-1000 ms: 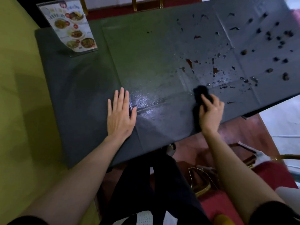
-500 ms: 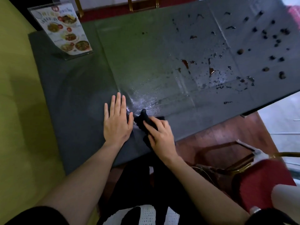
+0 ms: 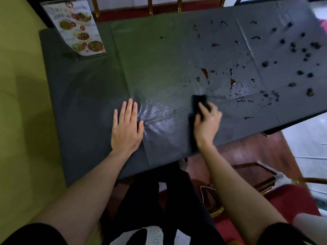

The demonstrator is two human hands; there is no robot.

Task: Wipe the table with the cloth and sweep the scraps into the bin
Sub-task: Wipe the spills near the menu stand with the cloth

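A dark cloth point(image 3: 199, 101) lies on the table point(image 3: 159, 68), which wears a dark plastic cover. My right hand point(image 3: 207, 122) presses down on the cloth near the front edge, its fingers curled over the cloth. My left hand point(image 3: 126, 128) lies flat on the cover, fingers spread, to the left of a wet, shiny patch point(image 3: 159, 117). Reddish-brown sauce smears point(image 3: 232, 83) and several dark scraps point(image 3: 293, 48) are scattered over the right half of the table. No bin is in view.
A plastic menu stand point(image 3: 77, 30) stands at the table's back left corner. A yellow-green wall point(image 3: 19, 103) runs along the left. A gold-framed chair with a red seat point(image 3: 300, 197) sits at the lower right, and chair legs point(image 3: 150, 6) show behind the table.
My right hand has slid the cloth to the right, from beside my left hand back toward the spills. My left hand has stayed flat in place.
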